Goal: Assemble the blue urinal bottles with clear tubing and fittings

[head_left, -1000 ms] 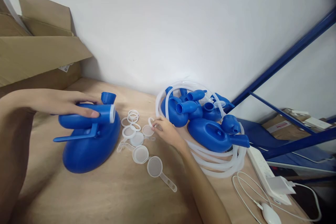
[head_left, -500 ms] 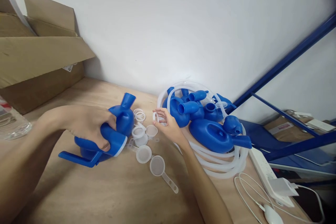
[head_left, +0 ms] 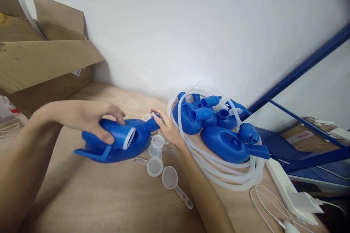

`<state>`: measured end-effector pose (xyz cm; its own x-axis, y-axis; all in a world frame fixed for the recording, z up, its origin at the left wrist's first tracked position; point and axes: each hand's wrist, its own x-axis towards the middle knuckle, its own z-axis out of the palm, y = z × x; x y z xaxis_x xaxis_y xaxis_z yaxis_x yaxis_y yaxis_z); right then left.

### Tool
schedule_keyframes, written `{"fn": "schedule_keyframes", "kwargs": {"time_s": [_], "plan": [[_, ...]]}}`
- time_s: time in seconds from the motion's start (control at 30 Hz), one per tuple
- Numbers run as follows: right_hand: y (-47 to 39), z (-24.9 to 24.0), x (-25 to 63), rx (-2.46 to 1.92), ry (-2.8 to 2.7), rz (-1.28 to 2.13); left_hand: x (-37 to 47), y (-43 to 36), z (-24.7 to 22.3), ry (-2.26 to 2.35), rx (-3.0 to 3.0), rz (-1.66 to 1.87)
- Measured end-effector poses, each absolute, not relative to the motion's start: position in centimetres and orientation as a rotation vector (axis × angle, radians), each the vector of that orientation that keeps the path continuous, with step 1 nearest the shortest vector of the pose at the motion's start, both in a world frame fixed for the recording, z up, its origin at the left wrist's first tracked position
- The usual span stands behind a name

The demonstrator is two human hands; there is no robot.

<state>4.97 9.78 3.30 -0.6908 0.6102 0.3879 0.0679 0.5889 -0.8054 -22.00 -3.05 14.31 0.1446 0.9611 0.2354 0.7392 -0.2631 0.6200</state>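
Observation:
My left hand [head_left: 105,123] grips the wide neck of a blue bottle [head_left: 116,133], whose mouth carries a white ring [head_left: 129,138] and faces right. Another blue body with a narrower spout [head_left: 152,124] lies behind and to the right, touching or overlapping it. At that spout's end my right hand [head_left: 165,125] pinches a small white ring [head_left: 156,115]. Translucent round caps with straps [head_left: 169,177] lie on the wooden table [head_left: 109,204], just right of and below the bottle. Several loose rings [head_left: 147,117] are partly hidden behind the spout.
Coiled clear tubing [head_left: 229,178] surrounds a pile of blue bottles [head_left: 224,143] on the right. A power strip [head_left: 284,185] with white cables is at the right edge, beside a blue metal rack [head_left: 306,62]. An open cardboard box [head_left: 51,56] stands at the back left.
The held bottle has moved slightly right and turned, and the narrow spout now points right toward my right hand. My right hand has shifted a little, still with the ring. The view has shifted slightly.

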Motion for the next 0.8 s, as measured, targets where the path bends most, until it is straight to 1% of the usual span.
{"fn": "schedule_keyframes", "kwargs": {"time_s": [0.03,0.07,0.1,0.2,0.27,0.33,0.43,0.6,0.67,0.8], "plan": [[9.3,2.9,5.0,-0.537,-2.125,1.031,-22.0,-2.8,14.5,1.53,2.057,0.719],[8.8,2.4,5.1,-0.541,-2.098,1.008,-21.9,-2.5,14.5,1.456,2.0,0.681],[8.3,2.1,5.2,-0.55,-2.074,0.981,-21.5,-2.0,14.3,1.425,1.895,0.776],[7.2,1.3,5.2,-0.602,-2.037,0.901,-19.2,0.1,12.7,1.428,1.419,1.402],[7.0,1.0,5.1,-0.61,-2.015,0.858,-17.3,1.7,11.1,1.452,1.267,1.587],[7.2,0.8,5.0,-0.573,-1.94,0.824,-15.9,2.9,9.5,1.534,1.183,1.671],[7.4,0.8,4.9,-0.532,-1.861,0.788,-15.2,3.7,8.0,1.629,1.133,1.655],[7.5,2.0,4.9,-0.571,-2.023,0.785,-15.5,3.5,7.8,1.652,1.126,1.509],[7.7,2.5,5.0,-0.549,-2.082,0.829,-15.5,3.3,7.9,1.641,1.134,1.449],[8.6,3.2,5.4,-0.48,-2.203,1.04,-15.5,3.3,7.9,1.639,1.145,1.389]]}}
